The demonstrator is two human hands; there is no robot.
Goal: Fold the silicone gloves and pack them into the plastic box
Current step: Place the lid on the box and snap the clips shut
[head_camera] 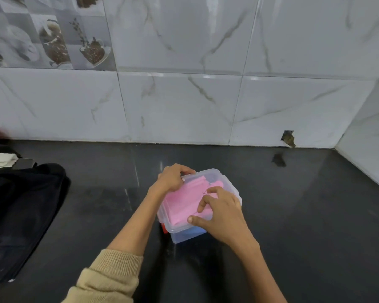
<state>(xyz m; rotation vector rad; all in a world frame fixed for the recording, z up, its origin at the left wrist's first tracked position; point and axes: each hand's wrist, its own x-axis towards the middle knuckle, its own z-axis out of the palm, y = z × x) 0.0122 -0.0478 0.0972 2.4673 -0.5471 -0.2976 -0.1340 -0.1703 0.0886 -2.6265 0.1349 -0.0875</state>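
A clear plastic box [219, 174] stands on the dark countertop near the middle. Folded pink silicone gloves [182, 200] lie inside it, filling the top; something blue [196, 230] shows through the box's lower wall beneath them. My left hand [173, 178] curls over the box's far-left rim, fingers closed on the edge beside the pink gloves. My right hand [219, 211] rests on top of the pink gloves, fingers spread and pressing down, thumb at the near rim. A red piece [164, 228] sticks out at the box's near-left corner.
Dark folded cloth [20, 211] lies at the left of the black counter [293, 215], with a white towel [0, 160] behind it. A marble-tiled wall [184, 101] runs along the back and turns forward at the right [370, 149].
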